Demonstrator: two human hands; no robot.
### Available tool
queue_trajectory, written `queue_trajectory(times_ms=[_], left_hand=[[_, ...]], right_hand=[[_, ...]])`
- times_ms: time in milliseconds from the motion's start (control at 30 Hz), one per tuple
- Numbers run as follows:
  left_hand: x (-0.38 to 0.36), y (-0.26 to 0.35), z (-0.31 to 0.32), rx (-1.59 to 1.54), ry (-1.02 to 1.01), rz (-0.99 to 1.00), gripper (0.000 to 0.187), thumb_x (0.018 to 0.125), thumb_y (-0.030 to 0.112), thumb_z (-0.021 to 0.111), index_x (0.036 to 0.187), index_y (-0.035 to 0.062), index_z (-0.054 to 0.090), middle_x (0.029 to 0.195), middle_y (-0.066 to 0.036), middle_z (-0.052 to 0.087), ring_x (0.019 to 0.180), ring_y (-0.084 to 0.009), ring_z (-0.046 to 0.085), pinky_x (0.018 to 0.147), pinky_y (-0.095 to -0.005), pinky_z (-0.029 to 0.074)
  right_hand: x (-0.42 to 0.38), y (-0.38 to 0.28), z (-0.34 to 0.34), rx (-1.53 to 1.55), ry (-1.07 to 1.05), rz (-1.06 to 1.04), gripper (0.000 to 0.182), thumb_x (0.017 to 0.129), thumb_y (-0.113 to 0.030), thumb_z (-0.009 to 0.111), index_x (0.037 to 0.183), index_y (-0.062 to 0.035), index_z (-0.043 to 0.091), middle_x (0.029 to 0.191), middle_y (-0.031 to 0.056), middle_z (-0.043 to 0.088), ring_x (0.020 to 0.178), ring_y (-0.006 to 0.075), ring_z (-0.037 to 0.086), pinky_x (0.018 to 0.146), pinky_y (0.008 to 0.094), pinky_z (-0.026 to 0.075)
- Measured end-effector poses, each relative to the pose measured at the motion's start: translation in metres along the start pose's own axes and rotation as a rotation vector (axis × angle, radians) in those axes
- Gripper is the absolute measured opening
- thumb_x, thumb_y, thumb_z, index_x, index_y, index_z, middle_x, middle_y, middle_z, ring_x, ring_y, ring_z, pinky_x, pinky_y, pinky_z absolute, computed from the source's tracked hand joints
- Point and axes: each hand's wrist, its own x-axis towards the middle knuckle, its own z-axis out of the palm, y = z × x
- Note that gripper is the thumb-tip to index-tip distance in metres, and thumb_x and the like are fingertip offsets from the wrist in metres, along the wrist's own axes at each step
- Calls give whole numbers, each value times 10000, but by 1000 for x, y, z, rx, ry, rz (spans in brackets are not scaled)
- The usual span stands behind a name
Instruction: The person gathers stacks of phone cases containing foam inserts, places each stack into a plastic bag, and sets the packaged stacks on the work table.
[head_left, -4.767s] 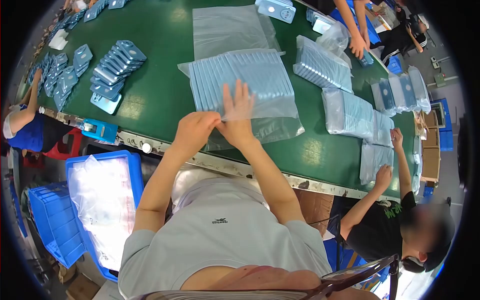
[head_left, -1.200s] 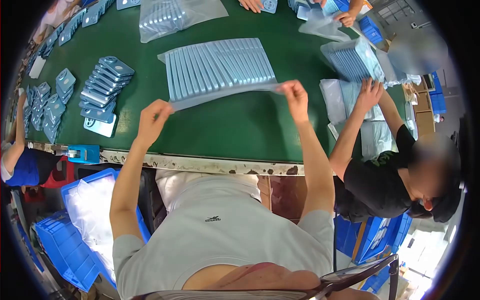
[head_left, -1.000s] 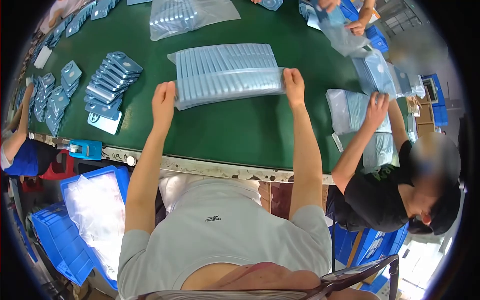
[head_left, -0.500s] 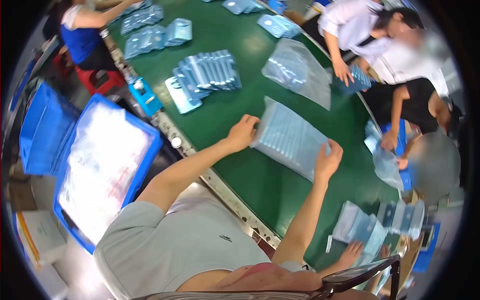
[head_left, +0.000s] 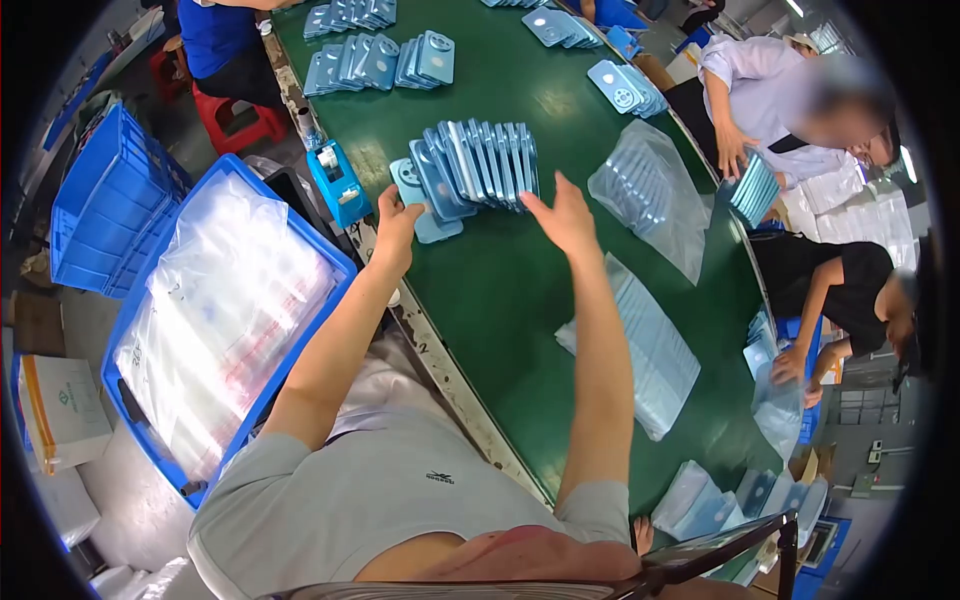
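Note:
A leaning row of light-blue phone cases (head_left: 470, 165) lies on the green table (head_left: 480, 310) between my two hands. My left hand (head_left: 397, 228) is at the left end, thumb and fingers apart, right by the outermost case, which lies nearly flat with its camera rings showing. At the right end, my right hand (head_left: 567, 218) is open, its thumb pointing at the lower edge of the last cases and its fingers stretched away from me. A filled clear plastic bag (head_left: 648, 350) of phone cases lies beyond my right forearm, with no hand on it.
Another clear bag of cases (head_left: 650, 190) lies farther back. More case stacks (head_left: 375, 62) stand at the far end. A blue tape dispenser (head_left: 338, 185) sits at the left edge, above a blue crate (head_left: 335, 250) of plastic bags. Co-workers handle cases (head_left: 752, 190) along the right side.
Both hands have let go of the filled bag and moved across to the row of cases. The bag now lies turned, to the right. The head view has shifted.

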Motion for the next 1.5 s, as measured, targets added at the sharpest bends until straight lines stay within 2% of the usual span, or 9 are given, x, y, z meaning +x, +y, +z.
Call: queue_trajectory(times_ms=[167,333,533,667,800,1167,1267,1367,1500], left_hand=[[42,7,3,-76,-40,-120,682,890,142,641,1463,-33,315,1368,-138,451,1130,-208,504,989,-344,399],[77,-9,42,491,-61,361,590,931,339,662,1363,-11,465,1070,-61,598,955,-142,563,790,-276,482],[95,-25,97,960,33,263,694,880,539,610,1267,-34,546,1222,-241,544,1187,-366,512,1039,-436,390],[105,8,86,719,-155,31,866,806,641,626,1356,-15,499,1332,-265,486,1245,-390,497,1047,-425,414],[93,4,91,900,-234,259,854,821,544,695,1409,-14,427,1331,-232,489,1226,-345,513,1037,-417,423],[65,-8,58,653,-463,729,758,792,174,817,1369,-31,370,1310,-164,467,1248,-272,455,1059,-390,376],[33,37,64,767,-400,500,699,824,323,772,1308,-44,426,1176,-223,621,1105,-338,614,963,-407,468],[25,67,69,1168,-467,202,766,857,579,627,1177,-106,506,903,-252,686,684,-319,706,579,-372,565],[37,40,54,1174,-497,84,798,865,621,582,1148,-123,515,849,-253,684,612,-291,700,525,-360,572]], right_hand=[[48,-68,40,20,-107,168,1214,691,-763,670,1555,-87,148,1532,245,290,1326,436,429,1035,514,412],[62,-42,30,137,-187,194,1185,720,-650,709,1569,-130,66,1547,246,241,1315,429,444,1026,496,431],[68,-16,36,44,-68,279,1230,716,-591,736,1551,-22,33,1289,297,547,1122,393,611,958,444,487],[67,6,36,907,-29,414,1038,821,-509,730,1528,13,179,1173,225,659,1022,247,664,919,343,493],[42,-11,37,516,-49,196,780,778,-349,787,1363,33,440,1057,172,699,980,269,676,878,348,501],[-5,-23,64,632,397,-62,700,791,-284,788,1282,44,410,1209,224,570,1105,346,579,954,436,462],[-17,-46,21,317,455,12,823,805,-481,717,1311,107,444,1133,300,616,1037,418,627,843,449,522],[-13,-48,-15,126,-235,320,1029,822,-713,553,1364,144,381,1215,315,586,1095,401,623,851,454,531],[-24,-28,35,84,-30,299,1076,830,-704,553,1442,137,278,1255,310,546,1108,409,608,885,465,521]])
